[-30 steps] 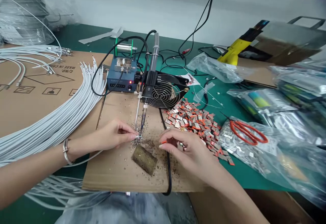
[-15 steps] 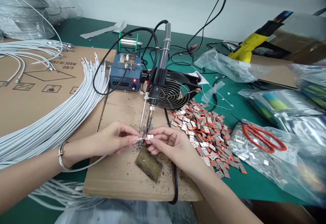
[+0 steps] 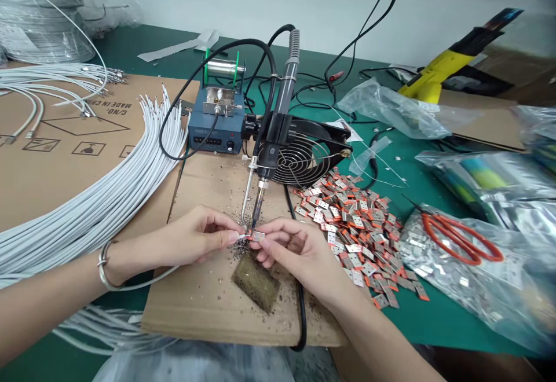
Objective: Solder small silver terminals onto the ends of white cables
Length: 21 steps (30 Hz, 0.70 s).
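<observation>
My left hand (image 3: 208, 235) pinches the end of a white cable (image 3: 163, 276), which trails back under my wrist. Between thumb and fingers, my right hand (image 3: 291, 249) grips a small metal connector (image 3: 258, 235). The cable's stripped end meets the connector's left side; whether they are joined I cannot tell. Just above them points the tip of a soldering iron (image 3: 259, 202), clamped in a stand. A thin metal feed tube (image 3: 246, 197) comes down beside it. A worn brown sponge (image 3: 256, 283) lies on the cardboard below my hands, with dark solder crumbs around.
A blue solder feeder (image 3: 216, 130) with a solder spool (image 3: 223, 68) stands behind. White cables (image 3: 108, 197) lie left. A pile of orange-edged connectors (image 3: 360, 226), a fan (image 3: 304, 159) and red-handled scissors (image 3: 460, 240) are to the right. A yellow heat gun (image 3: 438, 75) rests farther back.
The feeder's red light, bright before, is now dim. The view has shifted slightly, so things on the right appear farther right. Both hands keep their grip at the iron's tip.
</observation>
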Available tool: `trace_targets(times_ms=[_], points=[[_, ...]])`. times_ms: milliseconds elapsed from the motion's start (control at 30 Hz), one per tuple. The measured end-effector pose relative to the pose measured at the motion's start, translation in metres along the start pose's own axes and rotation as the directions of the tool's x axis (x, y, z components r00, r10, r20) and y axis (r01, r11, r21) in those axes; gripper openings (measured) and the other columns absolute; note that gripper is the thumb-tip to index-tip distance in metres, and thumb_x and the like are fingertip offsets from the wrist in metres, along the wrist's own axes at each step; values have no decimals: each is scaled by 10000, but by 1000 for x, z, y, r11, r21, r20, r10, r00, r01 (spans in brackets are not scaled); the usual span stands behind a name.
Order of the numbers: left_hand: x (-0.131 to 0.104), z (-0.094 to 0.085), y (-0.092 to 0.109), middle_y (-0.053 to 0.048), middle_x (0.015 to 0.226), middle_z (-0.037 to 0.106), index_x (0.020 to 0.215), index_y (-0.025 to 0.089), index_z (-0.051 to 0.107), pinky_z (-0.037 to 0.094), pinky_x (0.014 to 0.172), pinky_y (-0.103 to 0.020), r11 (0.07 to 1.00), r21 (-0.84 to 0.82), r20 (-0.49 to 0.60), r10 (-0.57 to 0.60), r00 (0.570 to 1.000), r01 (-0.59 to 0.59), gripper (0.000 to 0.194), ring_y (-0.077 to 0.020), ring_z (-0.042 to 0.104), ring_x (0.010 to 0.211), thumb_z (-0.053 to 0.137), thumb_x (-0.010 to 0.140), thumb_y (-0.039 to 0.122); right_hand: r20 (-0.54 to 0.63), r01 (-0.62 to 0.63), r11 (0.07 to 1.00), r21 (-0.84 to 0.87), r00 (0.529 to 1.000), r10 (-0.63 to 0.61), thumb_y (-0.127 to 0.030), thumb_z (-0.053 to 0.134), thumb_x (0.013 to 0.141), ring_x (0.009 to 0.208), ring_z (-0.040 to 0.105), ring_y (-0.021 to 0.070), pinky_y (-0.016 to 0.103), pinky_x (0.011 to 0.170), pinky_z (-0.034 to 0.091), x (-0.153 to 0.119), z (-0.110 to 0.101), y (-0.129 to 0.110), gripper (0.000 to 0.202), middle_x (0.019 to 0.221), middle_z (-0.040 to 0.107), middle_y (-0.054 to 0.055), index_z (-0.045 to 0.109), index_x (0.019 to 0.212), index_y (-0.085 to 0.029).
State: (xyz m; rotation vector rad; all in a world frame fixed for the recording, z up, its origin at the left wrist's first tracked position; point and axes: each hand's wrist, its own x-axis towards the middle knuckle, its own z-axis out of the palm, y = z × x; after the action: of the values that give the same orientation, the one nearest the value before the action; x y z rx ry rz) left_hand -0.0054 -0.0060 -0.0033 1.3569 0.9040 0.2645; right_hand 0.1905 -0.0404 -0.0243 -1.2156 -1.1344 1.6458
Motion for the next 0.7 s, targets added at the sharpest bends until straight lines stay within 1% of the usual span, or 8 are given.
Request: trace_targets(times_ms=[133,267,433,600,700], points=[[0,0,0,91,435,327,938,103,620,179,315,-139,1000,-27,3,9,1000,-9,244,-34,241,345,492,853,293,1,-8,1000,15,1000,8,-274,747,665,515,603,99,188,458,508,-1,0,-1,208,687,696,52,646,791,-142],[0,0,0,94,432,314,937,102,609,161,316,-141,999,-48,10,9,1000,-9,242,-29,222,343,482,864,295,7,-27,999,19,1000,27,-273,746,659,504,586,79,155,447,483,0,0,-1,213,680,694,45,644,788,-139],[0,0,-2,90,437,321,943,110,603,167,321,-143,998,-61,24,19,1000,-17,227,-32,227,350,486,868,290,4,-54,998,21,999,54,-296,756,642,480,558,75,148,410,451,1,1,-3,241,671,691,43,641,792,-148],[-1,-4,-6,89,454,298,974,131,599,140,317,-143,998,-57,42,3,999,-1,312,-33,204,358,513,853,405,-18,-67,998,15,998,67,-335,760,626,421,506,60,153,374,409,2,2,-3,270,677,700,54,641,780,-148],[-1,-6,-6,86,466,303,989,129,594,141,316,-140,998,-58,44,-14,999,17,353,-32,206,361,521,842,441,-26,-61,998,11,998,61,-344,763,621,416,498,58,158,373,394,2,1,-4,283,697,707,66,645,782,-145]])
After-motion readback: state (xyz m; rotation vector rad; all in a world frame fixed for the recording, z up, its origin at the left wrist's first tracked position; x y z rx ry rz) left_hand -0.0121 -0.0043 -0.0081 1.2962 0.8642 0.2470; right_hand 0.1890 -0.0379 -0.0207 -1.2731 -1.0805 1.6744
